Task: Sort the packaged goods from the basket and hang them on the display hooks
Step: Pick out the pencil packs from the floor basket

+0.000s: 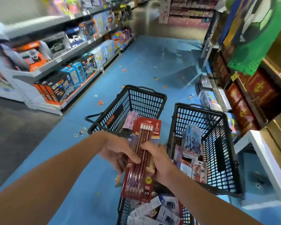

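Red pencil packs [140, 174] held fanned over the baskets [145, 103], probably to sort alike ones; your left hand [118, 152] grips the stack, your right hand [160, 161] pinches its right edge.

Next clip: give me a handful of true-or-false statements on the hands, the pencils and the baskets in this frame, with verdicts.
1. Both the left hand and the right hand hold the red pencil pack. True.
2. The red pencil pack hangs on a display hook. False: it is in the hands, above the baskets.
3. The right basket is empty. False: packaged goods lie in it.
4. The far basket stands on a blue floor. True.
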### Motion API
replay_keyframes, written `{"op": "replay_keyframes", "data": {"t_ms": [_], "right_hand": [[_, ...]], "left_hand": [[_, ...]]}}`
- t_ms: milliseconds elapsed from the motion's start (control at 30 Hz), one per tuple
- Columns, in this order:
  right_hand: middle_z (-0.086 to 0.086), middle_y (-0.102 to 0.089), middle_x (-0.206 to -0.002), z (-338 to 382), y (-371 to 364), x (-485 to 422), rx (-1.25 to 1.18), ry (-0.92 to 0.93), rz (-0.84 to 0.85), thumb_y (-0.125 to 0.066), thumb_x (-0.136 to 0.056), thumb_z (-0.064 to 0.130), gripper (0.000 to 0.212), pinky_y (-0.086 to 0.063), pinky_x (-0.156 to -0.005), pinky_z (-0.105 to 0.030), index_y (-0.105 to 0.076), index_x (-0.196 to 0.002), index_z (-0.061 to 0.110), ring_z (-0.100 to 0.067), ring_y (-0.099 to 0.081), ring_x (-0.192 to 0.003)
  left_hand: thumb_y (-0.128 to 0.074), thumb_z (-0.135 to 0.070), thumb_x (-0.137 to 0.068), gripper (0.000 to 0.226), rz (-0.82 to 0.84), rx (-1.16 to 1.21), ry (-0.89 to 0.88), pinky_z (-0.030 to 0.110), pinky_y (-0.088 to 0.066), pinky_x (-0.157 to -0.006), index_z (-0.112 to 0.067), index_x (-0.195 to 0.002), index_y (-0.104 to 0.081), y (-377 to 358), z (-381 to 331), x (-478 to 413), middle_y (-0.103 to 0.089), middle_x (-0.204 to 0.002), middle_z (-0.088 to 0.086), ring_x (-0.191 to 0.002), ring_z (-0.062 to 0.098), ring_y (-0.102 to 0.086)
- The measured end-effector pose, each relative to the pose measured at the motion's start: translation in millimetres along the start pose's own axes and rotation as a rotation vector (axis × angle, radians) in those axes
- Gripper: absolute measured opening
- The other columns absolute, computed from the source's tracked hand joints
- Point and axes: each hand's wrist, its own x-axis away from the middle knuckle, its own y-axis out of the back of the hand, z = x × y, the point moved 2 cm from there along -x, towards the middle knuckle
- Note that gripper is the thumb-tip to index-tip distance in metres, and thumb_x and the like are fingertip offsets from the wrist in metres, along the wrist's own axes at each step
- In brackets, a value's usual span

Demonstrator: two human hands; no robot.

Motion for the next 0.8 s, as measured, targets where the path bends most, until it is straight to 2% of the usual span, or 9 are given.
{"op": "replay_keyframes", "data": {"t_ms": [133, 267, 333, 400, 500, 567, 667, 733, 800], "right_hand": [[-0.010, -0.070, -0.080, 44.1, -12.0, -26.9, -0.016, 0.013, 0.052, -0.055, -0.099, 0.018, 0.020, -0.056, -0.058, -0.031, -0.063, -0.108, 0.002, -0.024, -0.070, -0.067], [-0.021, -0.069, -0.099, 86.4, -32.9, -77.4, -0.023, 0.084, 0.033, -0.065, -0.086, 0.021, 0.040, -0.059, -0.072, -0.043, -0.061, -0.120, 0.001, -0.033, -0.071, -0.082], [-0.024, -0.069, -0.103, 98.2, -37.6, -115.6, -0.002, 0.100, -0.037, -0.065, -0.087, 0.016, 0.036, -0.058, -0.078, -0.048, -0.063, -0.120, 0.002, -0.036, -0.071, -0.088], [-0.026, -0.070, -0.110, 97.3, -40.2, -156.2, 0.027, 0.079, -0.115, -0.065, -0.092, 0.009, 0.029, -0.060, -0.081, -0.049, -0.065, -0.120, 0.003, -0.039, -0.071, -0.094], [-0.021, -0.072, -0.107, 75.6, -39.2, -216.1, 0.036, 0.005, -0.227, -0.071, -0.089, 0.005, 0.028, -0.062, -0.072, -0.044, -0.064, -0.116, 0.003, -0.037, -0.073, -0.090], [-0.016, -0.073, -0.095, 54.9, -36.8, -251.9, 0.040, -0.054, -0.285, -0.073, -0.087, 0.002, 0.025, -0.059, -0.060, -0.036, -0.063, -0.110, 0.001, -0.028, -0.074, -0.078], [-0.010, -0.076, -0.095, 16.0, -29.8, -299.6, 0.044, -0.146, -0.344, -0.075, -0.087, 0.007, 0.024, -0.057, -0.063, -0.036, -0.066, -0.109, 0.008, -0.025, -0.075, -0.081], [-0.012, -0.075, -0.094, -11.3, -25.7, -323.8, 0.031, -0.218, -0.370, -0.075, -0.087, 0.007, 0.032, -0.057, -0.062, -0.034, -0.063, -0.117, 0.005, -0.025, -0.074, -0.077], [-0.013, -0.071, -0.076, -37.7, -21.5, -343.4, 0.002, -0.314, -0.376, -0.068, -0.089, 0.001, 0.021, -0.051, -0.048, -0.025, -0.063, -0.110, -0.005, -0.019, -0.068, -0.055]], "left_hand": [[-0.067, -0.033, -0.085, 0.038, 0.063, -0.087, -0.002, 0.042, -0.053, -0.105, -0.012, -0.116, -0.068, 48.3, -39.1, 34.6, -0.074, -0.114, 0.010, -0.107, 0.028, -0.070], [-0.069, -0.031, -0.085, 0.042, 0.037, -0.148, -0.022, 0.034, -0.057, -0.095, -0.011, -0.121, -0.068, 109.8, -70.6, 50.2, -0.072, -0.123, 0.012, -0.104, 0.028, -0.073], [-0.075, -0.028, -0.081, 0.040, -0.090, -0.145, -0.042, 0.035, -0.056, -0.095, -0.011, -0.117, -0.069, 142.8, -79.0, 40.8, -0.071, -0.124, 0.010, -0.098, 0.027, -0.074], [-0.075, -0.020, -0.087, 0.024, -0.205, -0.117, -0.051, 0.040, -0.054, -0.099, -0.011, -0.109, -0.069, 173.4, -77.0, 21.7, -0.072, -0.115, 0.008, -0.095, 0.028, -0.073], [-0.065, -0.008, -0.090, 0.015, -0.307, -0.019, -0.057, 0.048, -0.052, -0.106, -0.010, -0.104, -0.063, 215.4, -62.4, -18.8, -0.065, -0.103, 0.010, -0.099, 0.031, -0.067], [-0.059, -0.002, -0.087, 0.016, -0.339, 0.054, -0.058, 0.044, -0.056, -0.094, -0.009, -0.102, -0.060, 238.4, -49.8, -50.3, -0.062, -0.096, 0.010, -0.093, 0.028, -0.063], [-0.050, 0.004, -0.084, 0.017, -0.358, 0.154, -0.038, 0.035, -0.049, -0.071, -0.007, -0.097, -0.052, 262.9, -26.8, -99.5, -0.053, -0.088, 0.010, -0.076, 0.024, -0.055], [-0.046, 0.007, -0.082, 0.016, -0.363, 0.202, 0.004, 0.033, -0.046, -0.065, -0.004, -0.093, -0.050, 275.4, -6.9, -135.1, -0.050, -0.087, 0.012, -0.075, 0.025, -0.053], [-0.043, 0.009, -0.082, 0.014, -0.347, 0.268, 0.076, 0.035, -0.048, -0.066, -0.003, -0.084, -0.051, 285.5, 15.5, -166.3, -0.050, -0.083, 0.013, -0.074, 0.028, -0.055]]}}
